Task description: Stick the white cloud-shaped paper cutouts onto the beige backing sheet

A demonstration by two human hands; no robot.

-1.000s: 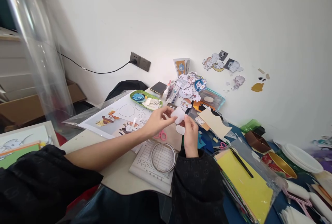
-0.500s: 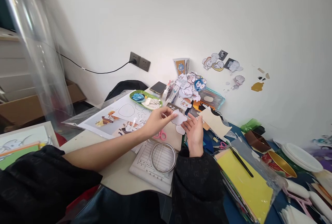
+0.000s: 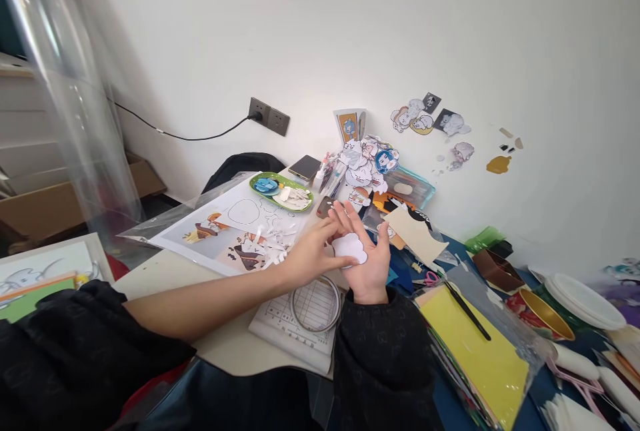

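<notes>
Cutout of white, cloud-shaped paper (image 3: 350, 248) lies on the bare right hand (image 3: 371, 272), beyond and right of a round silver metal ring (image 3: 315, 331). That palm is spread flat, thumb apart from fingers. The bare left hand (image 3: 311, 255), just beyond the ring, pinches the cutout's edge, thumb on top, other fingertips partly hidden.

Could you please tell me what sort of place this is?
It looks like a paper-craft desk, perhaps in a home or studio: a green tray holds small cut pieces, a stack of coloured sheets lies at the right, and cartoon cut-outs are on the wall.
</notes>
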